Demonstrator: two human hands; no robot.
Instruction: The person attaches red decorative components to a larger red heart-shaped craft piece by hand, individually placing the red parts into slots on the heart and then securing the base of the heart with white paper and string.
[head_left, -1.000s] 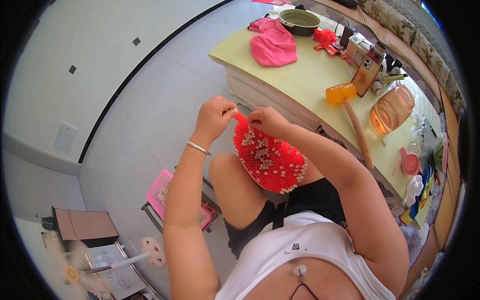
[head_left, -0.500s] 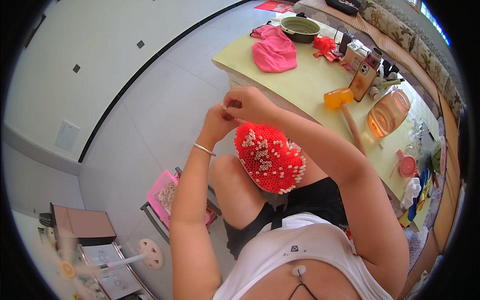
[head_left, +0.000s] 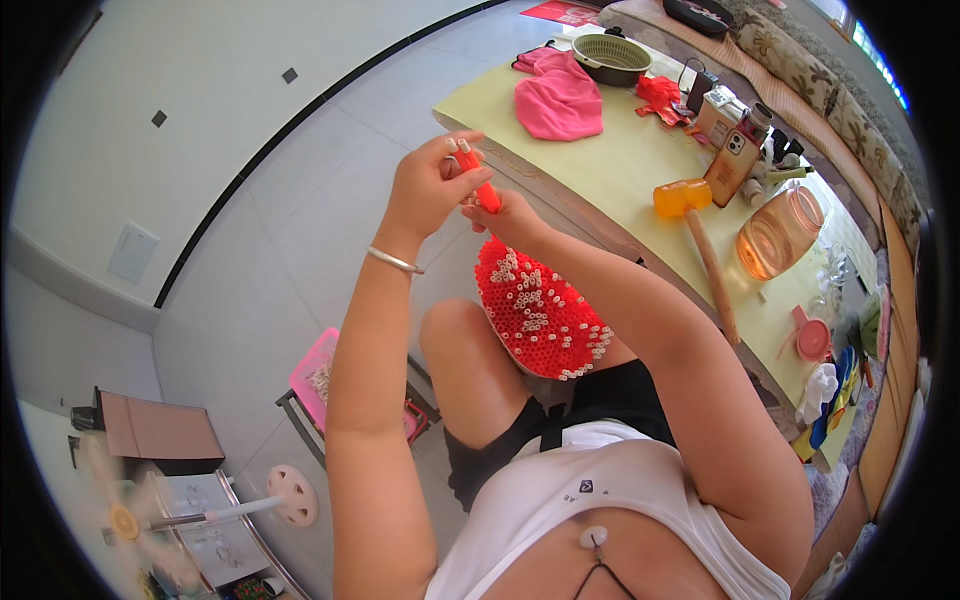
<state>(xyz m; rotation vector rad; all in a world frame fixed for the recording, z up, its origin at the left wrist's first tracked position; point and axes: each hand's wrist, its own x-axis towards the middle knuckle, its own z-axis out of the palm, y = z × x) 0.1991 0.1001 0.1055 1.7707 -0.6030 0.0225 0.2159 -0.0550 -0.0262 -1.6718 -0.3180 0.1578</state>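
In front of me, above my knees, my left hand (head_left: 428, 185) and my right hand (head_left: 513, 217) are both closed on a pair of slim red tubes (head_left: 484, 190). The tubes slant, their white tips showing by my left fingers; my right fingers pinch the lower end. Just below my hands a rounded bundle of many small red tubes (head_left: 540, 315) rests on my lap. White hollow pieces stick out of some of its holes, mostly at the middle and along the right edge.
A pink basket (head_left: 318, 375) of small white pieces sits on a stool at left. A fan (head_left: 125, 520) stands lower left. The yellow-green table (head_left: 620, 150) holds a pink cloth (head_left: 560, 97), a mallet (head_left: 710, 265), a jar (head_left: 780, 232), a phone (head_left: 733, 168) and a strainer (head_left: 612, 58).
My hands have opened from close together, and the red tubes with white tips now show between them. My left hand has risen; my right has moved slightly down and right.
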